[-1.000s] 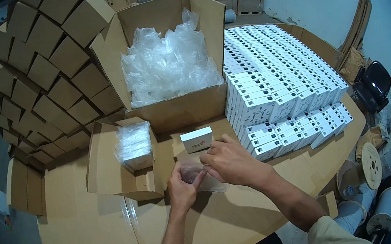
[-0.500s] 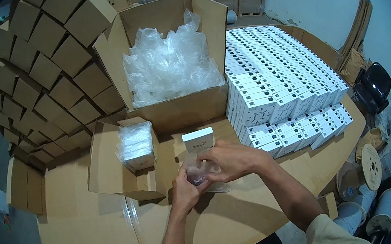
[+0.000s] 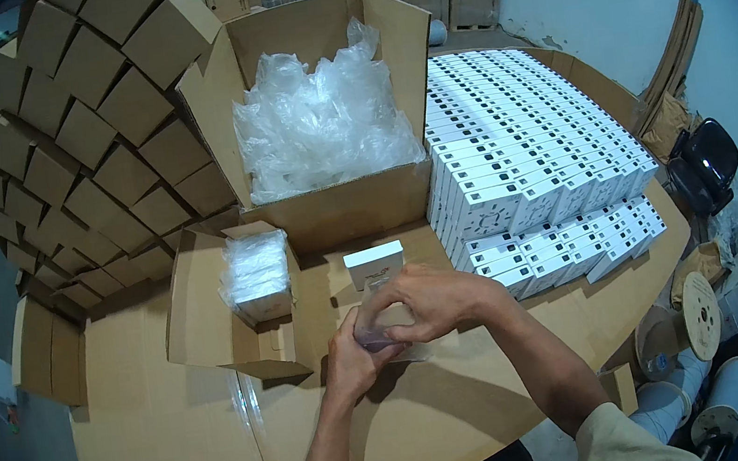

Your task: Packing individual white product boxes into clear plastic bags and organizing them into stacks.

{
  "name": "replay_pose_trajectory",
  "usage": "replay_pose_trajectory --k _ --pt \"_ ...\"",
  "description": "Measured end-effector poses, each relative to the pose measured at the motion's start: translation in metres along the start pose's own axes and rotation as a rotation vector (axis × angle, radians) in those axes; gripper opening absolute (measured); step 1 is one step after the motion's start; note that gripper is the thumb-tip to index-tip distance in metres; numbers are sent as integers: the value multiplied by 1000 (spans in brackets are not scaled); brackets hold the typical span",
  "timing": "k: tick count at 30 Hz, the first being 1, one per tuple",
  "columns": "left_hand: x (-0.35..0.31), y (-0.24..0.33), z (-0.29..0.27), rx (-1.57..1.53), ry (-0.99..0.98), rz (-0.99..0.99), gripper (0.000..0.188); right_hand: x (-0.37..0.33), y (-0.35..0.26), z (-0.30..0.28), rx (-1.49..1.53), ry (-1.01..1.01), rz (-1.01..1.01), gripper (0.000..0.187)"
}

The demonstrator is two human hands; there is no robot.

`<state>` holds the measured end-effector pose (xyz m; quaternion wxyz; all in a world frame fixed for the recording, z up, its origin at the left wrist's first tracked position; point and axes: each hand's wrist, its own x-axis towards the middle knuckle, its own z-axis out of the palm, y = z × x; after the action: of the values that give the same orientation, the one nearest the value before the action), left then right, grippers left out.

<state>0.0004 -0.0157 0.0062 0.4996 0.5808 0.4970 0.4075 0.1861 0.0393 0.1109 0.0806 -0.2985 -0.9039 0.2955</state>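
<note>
Between my hands is a clear plastic bag point(image 3: 370, 332), partly hidden by my fingers. My left hand point(image 3: 350, 363) is closed on its near left side. Curled over it from the right, my right hand point(image 3: 437, 300) has thumb and fingers closed on the film. Just beyond my hands a small white box point(image 3: 375, 264) stands upright on the cardboard-covered table; its lower part is hidden. Left of my hands, an open brown carton point(image 3: 200, 301) holds a stack of plastic-wrapped boxes point(image 3: 257, 274).
A large open carton point(image 3: 329, 212) full of loose clear bags point(image 3: 325, 119) stands at the back. Rows of white boxes point(image 3: 522, 181) fill the right side. Brown cartons point(image 3: 91, 128) are piled at the left. Cable spools point(image 3: 702, 316) and a black chair point(image 3: 707, 164) are beyond the right edge.
My right fingers have shifted on the bag and now arch more over it. The film between my hands looks less bunched. The boxes and cartons stay where they were.
</note>
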Motion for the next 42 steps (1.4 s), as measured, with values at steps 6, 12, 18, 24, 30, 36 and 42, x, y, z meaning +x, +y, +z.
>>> replay_pose_trajectory --k 6,12,18,24,30,36,42 --pt "0 -7 0 70 103 12 66 1 -20 -8 -132 288 79 31" --pt "2 7 -6 -32 135 -50 58 6 26 41 517 1052 75 32" --pt "3 -5 -10 -100 192 0 50 15 48 82 544 1189 119 39" --pt "4 -10 -12 -135 179 -56 55 21 77 101 590 1184 129 44" --pt "4 2 -16 -137 80 -146 59 24 81 100 549 1167 186 43" --pt "7 -6 -19 -124 33 -157 63 26 76 93 779 1272 51 32" --pt "6 -8 -20 -113 15 -153 64 24 55 80 989 1346 -15 31"
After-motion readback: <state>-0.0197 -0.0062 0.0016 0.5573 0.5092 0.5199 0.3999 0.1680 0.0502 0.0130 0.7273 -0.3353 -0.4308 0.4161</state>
